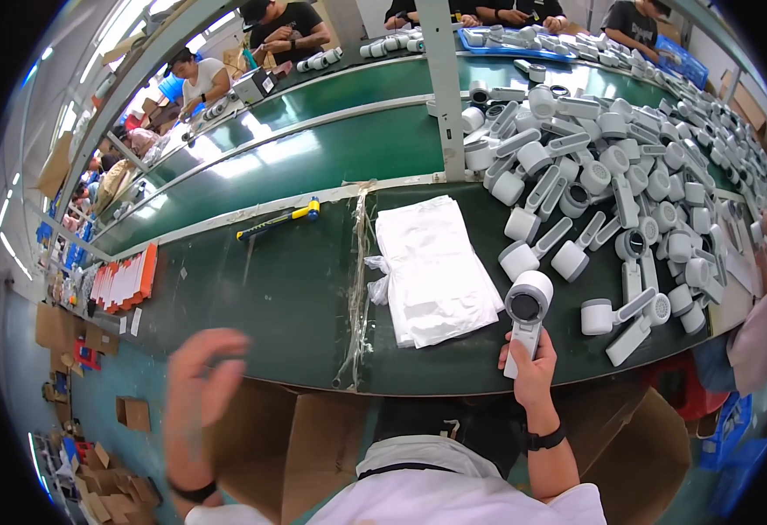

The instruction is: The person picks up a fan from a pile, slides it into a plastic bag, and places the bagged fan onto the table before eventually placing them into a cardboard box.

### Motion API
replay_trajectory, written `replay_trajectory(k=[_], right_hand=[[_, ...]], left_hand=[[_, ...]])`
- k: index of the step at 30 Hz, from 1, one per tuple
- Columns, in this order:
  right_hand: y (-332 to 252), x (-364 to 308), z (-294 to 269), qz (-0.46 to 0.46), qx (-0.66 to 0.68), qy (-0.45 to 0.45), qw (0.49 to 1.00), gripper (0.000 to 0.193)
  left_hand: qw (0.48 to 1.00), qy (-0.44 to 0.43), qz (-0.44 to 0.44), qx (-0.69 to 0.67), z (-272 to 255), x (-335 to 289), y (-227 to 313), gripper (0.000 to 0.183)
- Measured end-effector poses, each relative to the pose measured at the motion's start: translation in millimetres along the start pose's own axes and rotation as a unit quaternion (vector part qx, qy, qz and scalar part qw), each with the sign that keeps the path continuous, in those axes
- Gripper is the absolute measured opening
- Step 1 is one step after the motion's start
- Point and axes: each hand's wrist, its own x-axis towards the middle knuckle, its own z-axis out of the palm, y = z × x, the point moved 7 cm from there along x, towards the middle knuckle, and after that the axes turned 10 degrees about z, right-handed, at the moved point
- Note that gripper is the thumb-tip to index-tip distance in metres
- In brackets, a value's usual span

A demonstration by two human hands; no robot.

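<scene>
My right hand [536, 374] is wrapped round the handle of a white handheld fan [526, 334], at the front edge of the bench. The fan's round head points up and shows a dark centre inside a grey ring. To its left lies a stack of white plastic bags [436, 271]. My left hand [202, 372], blurred by motion, hangs in front of the bench on the left. Its fingers are curved and apart from the thumb, with nothing visible between them. Many similar white fans [611, 166] lie heaped to the right, a few near my right hand.
A yellow and black hammer-like tool [278, 219] lies at the bench's back left. Orange-edged cards [125, 278] stand at its left end. A metal post [443, 96] rises behind the bags. Open cardboard boxes [292, 446] sit below the front edge. Several people work beyond the green conveyor [313, 157].
</scene>
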Motion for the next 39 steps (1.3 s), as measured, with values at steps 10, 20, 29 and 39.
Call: replay_trajectory(k=[10, 20, 29, 39], right_hand=[[0, -6, -1, -0.032, -0.011, 0.037, 0.999, 0.017], [-10, -13, 5, -0.072, -0.041, 0.050, 0.995, 0.018], [-22, -39, 19, -0.065, -0.066, 0.046, 0.995, 0.021], [-23, -55, 39, 0.030, 0.001, -0.028, 0.999, 0.027]], left_hand=[[0.965, -0.078, 0.225, 0.110, 255, 94, 5, 0.024], [0.979, 0.075, 0.190, -0.016, 242, 90, -19, 0.011], [0.964, -0.019, 0.248, 0.097, 256, 84, -2, 0.014], [0.976, -0.024, 0.102, -0.193, 258, 88, -12, 0.016]])
